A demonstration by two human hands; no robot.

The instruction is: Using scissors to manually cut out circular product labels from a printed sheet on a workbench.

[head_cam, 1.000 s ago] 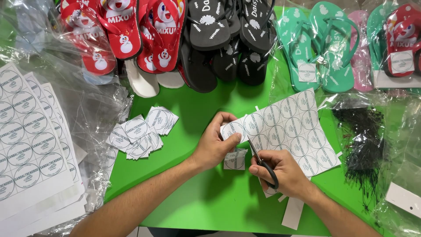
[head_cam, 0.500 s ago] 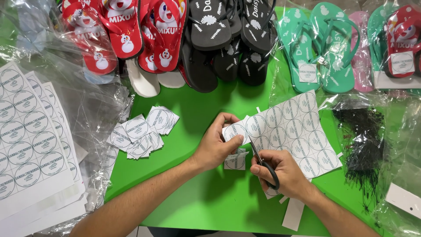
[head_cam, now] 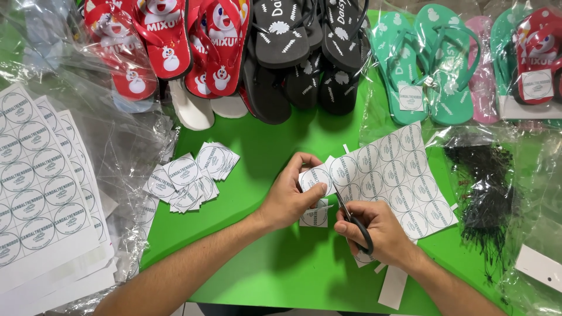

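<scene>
The left hand pinches the sticker sheet above the green desk – the right hand, fingers clenched on black scissors, should snip slowly between the circles.

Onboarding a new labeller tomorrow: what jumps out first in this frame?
At centre, the left hand pinches a sheet of round printed labels while the right hand cuts it with black-handled scissors. Along the far edge of the green table lies a row of red, black, teal and pink flip-flops. A pile of cut square labels sits left of the hands, with uncut sheets at far left.
</scene>
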